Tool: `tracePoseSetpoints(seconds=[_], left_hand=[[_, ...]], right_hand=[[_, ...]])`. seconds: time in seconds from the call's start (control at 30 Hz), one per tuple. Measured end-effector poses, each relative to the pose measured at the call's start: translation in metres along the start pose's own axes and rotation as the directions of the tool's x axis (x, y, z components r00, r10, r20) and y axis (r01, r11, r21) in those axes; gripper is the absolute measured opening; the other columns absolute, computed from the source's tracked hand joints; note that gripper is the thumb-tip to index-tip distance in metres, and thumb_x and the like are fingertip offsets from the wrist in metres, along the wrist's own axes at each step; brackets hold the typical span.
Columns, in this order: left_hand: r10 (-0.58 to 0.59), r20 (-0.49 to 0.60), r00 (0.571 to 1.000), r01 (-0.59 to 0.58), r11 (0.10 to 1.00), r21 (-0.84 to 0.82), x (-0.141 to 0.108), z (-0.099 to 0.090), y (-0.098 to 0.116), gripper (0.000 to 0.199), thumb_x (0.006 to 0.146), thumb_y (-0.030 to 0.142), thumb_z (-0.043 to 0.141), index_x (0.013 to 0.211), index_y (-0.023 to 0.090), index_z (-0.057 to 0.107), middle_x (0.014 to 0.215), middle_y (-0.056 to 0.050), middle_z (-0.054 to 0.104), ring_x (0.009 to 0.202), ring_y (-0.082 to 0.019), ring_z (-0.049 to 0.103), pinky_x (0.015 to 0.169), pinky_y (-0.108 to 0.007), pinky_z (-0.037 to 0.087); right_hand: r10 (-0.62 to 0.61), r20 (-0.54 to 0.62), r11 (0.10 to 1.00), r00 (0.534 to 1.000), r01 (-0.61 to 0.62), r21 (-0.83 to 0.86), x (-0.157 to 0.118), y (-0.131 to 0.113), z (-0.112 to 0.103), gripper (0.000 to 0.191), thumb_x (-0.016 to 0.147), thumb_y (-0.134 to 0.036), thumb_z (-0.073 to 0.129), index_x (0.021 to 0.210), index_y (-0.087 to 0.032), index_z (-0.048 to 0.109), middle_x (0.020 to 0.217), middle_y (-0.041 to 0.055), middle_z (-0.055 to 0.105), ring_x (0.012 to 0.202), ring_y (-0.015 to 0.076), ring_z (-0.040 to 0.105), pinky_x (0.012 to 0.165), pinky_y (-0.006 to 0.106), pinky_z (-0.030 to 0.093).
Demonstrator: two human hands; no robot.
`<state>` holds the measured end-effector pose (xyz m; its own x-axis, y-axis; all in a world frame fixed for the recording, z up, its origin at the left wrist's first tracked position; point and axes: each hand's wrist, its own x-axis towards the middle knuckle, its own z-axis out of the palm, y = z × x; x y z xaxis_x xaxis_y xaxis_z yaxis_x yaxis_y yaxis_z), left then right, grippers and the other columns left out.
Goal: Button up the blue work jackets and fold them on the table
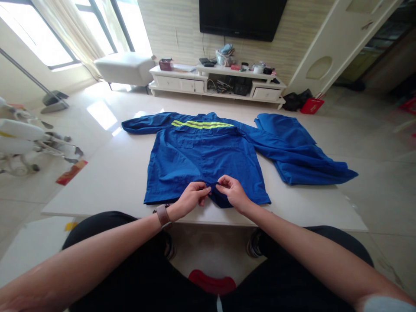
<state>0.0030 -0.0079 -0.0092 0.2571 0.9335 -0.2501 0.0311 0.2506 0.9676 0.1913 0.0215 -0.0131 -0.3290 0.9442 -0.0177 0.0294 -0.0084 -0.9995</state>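
Note:
A blue work jacket [224,160] with a yellow-green reflective stripe [203,125] across the chest lies front side up on the white table [107,177]. At the middle of its bottom hem, my left hand [194,194] pinches one front edge of the jacket. Close beside it, my right hand [232,193] pinches the other side of the hem, lifted slightly. One sleeve stretches out to the left; the other reaches right, over or against a folded blue garment [286,125]. Whatever fastener lies between my fingertips is too small to make out.
A white TV cabinet [182,82] with several items on it stands by the far wall, under a television [242,17]. A grey bench [126,69] is at the back left. A red bag [312,105] sits on the floor at right. My knees flank the table's near edge.

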Motion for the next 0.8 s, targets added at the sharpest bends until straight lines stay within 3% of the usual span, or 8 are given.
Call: tracePoseSetpoints(seconds=[0.27,0.43,0.6,0.8], left_hand=[[-0.030,0.081,0.996,0.031,0.999,-0.008,-0.001,-0.001,-0.004,0.039,0.078,0.050,0.071,0.067,0.017,0.054,0.053,0.004,0.048,0.045,-0.009,0.046,0.048,-0.024,0.035],[-0.031,0.167,0.985,0.028,0.999,0.022,-0.005,0.001,-0.012,0.046,0.078,0.057,0.071,0.066,0.018,0.051,0.051,0.003,0.049,0.044,-0.010,0.045,0.047,-0.024,0.035],[-0.063,0.212,0.975,0.066,0.998,-0.006,-0.006,0.002,-0.015,0.046,0.076,0.057,0.074,0.069,0.017,0.053,0.054,0.003,0.052,0.047,-0.010,0.047,0.048,-0.024,0.036],[-0.107,0.253,0.961,0.112,0.994,-0.005,-0.008,0.003,-0.010,0.043,0.075,0.054,0.074,0.073,0.014,0.059,0.057,0.002,0.054,0.047,-0.009,0.048,0.049,-0.025,0.034]], right_hand=[[0.082,0.053,0.991,0.995,-0.087,0.105,0.000,0.005,-0.003,0.038,0.067,-0.039,0.080,0.082,-0.022,0.050,0.077,-0.0019,0.066,0.068,0.0130,0.059,0.067,0.025,0.045],[0.035,0.058,0.998,0.998,-0.039,0.057,-0.005,0.006,-0.001,0.033,0.072,-0.037,0.078,0.086,-0.022,0.052,0.076,-0.0017,0.067,0.073,0.0153,0.064,0.071,0.027,0.048],[-0.061,0.055,0.988,0.997,0.068,-0.140,-0.013,0.001,-0.002,0.016,0.080,-0.030,0.070,0.084,-0.022,0.056,0.075,-0.0013,0.066,0.071,0.0150,0.063,0.069,0.027,0.047],[-0.213,0.125,0.856,0.969,0.247,-0.453,-0.019,-0.012,-0.005,0.007,0.084,-0.017,0.061,0.078,-0.021,0.058,0.070,-0.0030,0.062,0.066,0.0123,0.056,0.065,0.025,0.041]])
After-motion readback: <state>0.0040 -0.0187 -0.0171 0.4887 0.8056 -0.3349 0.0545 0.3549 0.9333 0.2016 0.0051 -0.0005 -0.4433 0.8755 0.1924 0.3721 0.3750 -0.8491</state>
